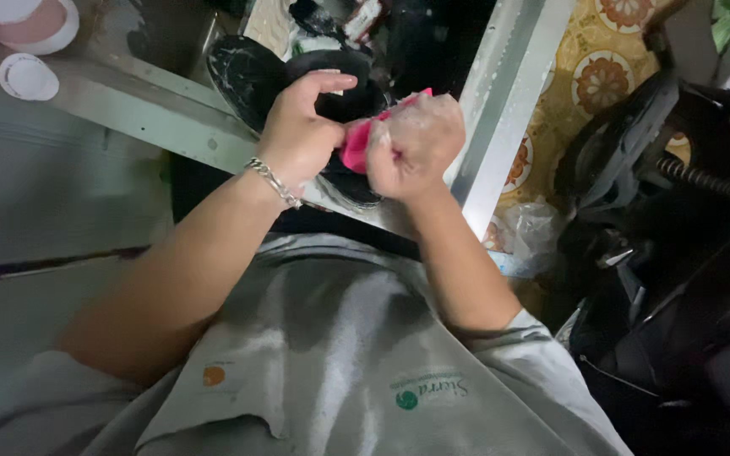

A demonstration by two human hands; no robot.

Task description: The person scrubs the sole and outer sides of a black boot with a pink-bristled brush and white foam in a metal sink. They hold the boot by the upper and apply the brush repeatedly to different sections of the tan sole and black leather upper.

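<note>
Over the metal sink rim point(500, 93), between both hands: a pink sponge point(355, 145), squashed small. Looks soft, light and wet, likely slippery with soap, so easy to squeeze and best gripped around the middle. Right hand point(416, 143), covered in suds, curled into a tight fist around one end of the pink sponge, fingers pressed together. Left hand point(302, 127), with a silver bracelet point(274, 182) at the wrist, pinching the other end with thumb and lower fingers, while the pointing finger point(331, 81) sticks out straight above. Just behind the hands, down inside the sink: a black pan point(247, 72), foamy. Far to the left, on the counter: a white lid point(27, 76).
</note>
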